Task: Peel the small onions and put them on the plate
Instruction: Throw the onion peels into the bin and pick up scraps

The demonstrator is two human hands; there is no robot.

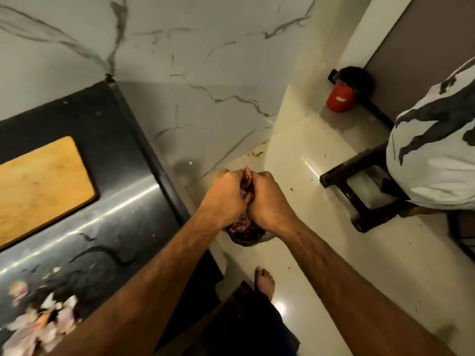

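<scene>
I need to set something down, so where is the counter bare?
The black counter is bare between the wooden cutting board and the onion peels, and from the board to its right edge. The near left corner is crowded with peels.

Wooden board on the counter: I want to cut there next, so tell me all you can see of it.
The wooden board is a light tan slab with rounded corners and faint grain. It lies flat on the black counter, cut off by the picture's left edge. Nothing lies on it; only the counter touches it.
</scene>
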